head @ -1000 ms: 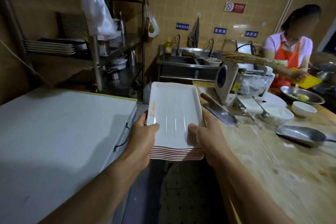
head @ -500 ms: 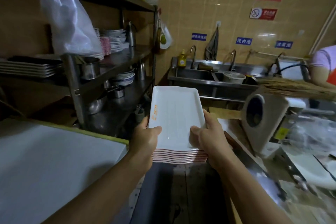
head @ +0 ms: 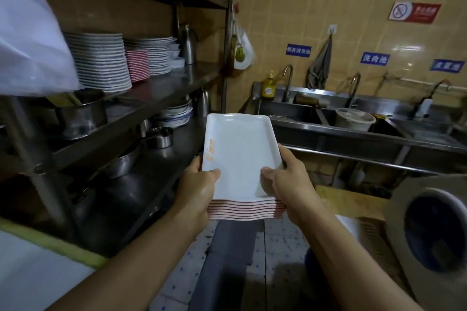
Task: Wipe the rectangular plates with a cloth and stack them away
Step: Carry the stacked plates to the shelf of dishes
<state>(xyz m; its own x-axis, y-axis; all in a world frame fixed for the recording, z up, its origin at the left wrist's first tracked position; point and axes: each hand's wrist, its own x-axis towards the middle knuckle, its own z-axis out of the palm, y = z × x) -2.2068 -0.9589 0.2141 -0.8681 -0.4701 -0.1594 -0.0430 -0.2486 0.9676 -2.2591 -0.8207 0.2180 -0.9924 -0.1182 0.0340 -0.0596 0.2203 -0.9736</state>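
I carry a stack of several white rectangular plates (head: 240,151) with red-striped edges in front of me, above the floor. My left hand (head: 198,189) grips the stack's near left corner, thumb on the top plate. My right hand (head: 290,179) grips the near right corner the same way. The top plate bears a small orange mark along its left rim. A smaller stack of red-edged plates (head: 137,65) stands on the metal shelf (head: 171,83) at the left, between stacks of round plates. No cloth is in my hands.
The steel rack at left holds round plate stacks (head: 101,63), pots (head: 83,113) and bowls. A steel sink unit (head: 353,121) with taps runs along the tiled wall ahead. A wooden table with a slicing machine (head: 429,235) stands right. A white freezer lid (head: 32,272) lies lower left.
I have walked forward and turned left towards the rack, carrying the stack. The shelves and sink are closer; the person and the worktop have left the view.
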